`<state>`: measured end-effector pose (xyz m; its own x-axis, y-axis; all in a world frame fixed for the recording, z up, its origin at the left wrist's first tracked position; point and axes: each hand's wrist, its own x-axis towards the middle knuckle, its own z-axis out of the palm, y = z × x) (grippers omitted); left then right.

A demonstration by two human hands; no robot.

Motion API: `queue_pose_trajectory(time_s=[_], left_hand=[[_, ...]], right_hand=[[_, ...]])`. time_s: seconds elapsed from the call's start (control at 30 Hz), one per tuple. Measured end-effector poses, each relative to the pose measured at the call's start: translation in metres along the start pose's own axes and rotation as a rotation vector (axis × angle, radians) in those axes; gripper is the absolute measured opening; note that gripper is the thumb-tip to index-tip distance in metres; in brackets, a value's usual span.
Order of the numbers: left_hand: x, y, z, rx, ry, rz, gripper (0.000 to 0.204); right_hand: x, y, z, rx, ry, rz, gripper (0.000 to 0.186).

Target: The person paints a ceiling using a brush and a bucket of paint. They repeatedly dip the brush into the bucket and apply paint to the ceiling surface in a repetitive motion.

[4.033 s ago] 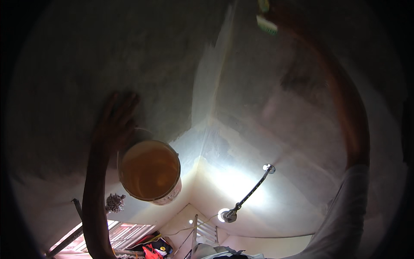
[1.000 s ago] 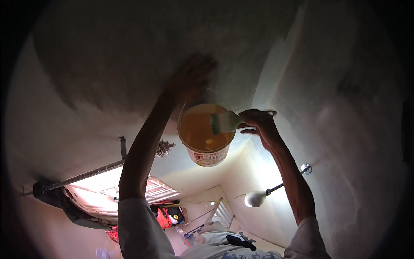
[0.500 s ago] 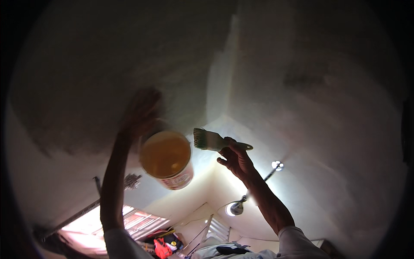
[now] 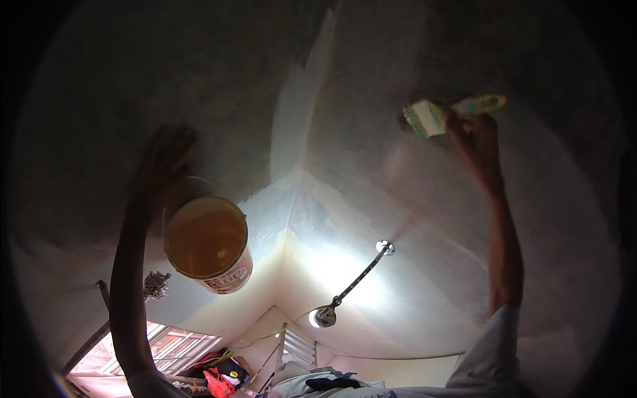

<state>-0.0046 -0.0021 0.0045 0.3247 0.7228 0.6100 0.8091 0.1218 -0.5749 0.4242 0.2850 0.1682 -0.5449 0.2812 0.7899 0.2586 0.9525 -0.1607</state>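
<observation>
The brush is banded in pale cream across its middle, its bristles tinged with green and its handle marked in yellow and green. The bucket is white outside, printed in red, and amber-brown is shown by the liquid within. The dark grey plaster is edged by a paler grey strip. Bright orange-red is seen on a cloth item, and pale grey on the right sleeve.

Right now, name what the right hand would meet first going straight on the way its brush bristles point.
The right hand, brush first, would probably meet the grey surface beyond the bristles; depth is unclear, and they may already touch it.
</observation>
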Motion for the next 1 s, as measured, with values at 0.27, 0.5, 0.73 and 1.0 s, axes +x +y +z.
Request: queue_pose_trajectory(time_s=[0.27,0.5,0.73,1.0], left_hand=[[0.004,0.009,0.019,-0.031,-0.072,-0.030,0.019],[0.007,0.006,0.001,-0.041,-0.098,-0.059,0.016],[0.009,0.009,0.013,-0.050,-0.121,-0.067,0.016],[0.007,0.011,0.009,-0.085,-0.135,-0.074,0.015]], right_hand=[[0.067,0.020,-0.035,-0.280,-0.211,-0.109,0.030],[0.120,-0.020,-0.072,-0.415,-0.077,-0.018,0.022],[0.171,-0.022,-0.102,-0.599,0.047,-0.306,0.016],[0.133,-0.037,-0.078,-0.892,0.051,-0.435,0.011]])
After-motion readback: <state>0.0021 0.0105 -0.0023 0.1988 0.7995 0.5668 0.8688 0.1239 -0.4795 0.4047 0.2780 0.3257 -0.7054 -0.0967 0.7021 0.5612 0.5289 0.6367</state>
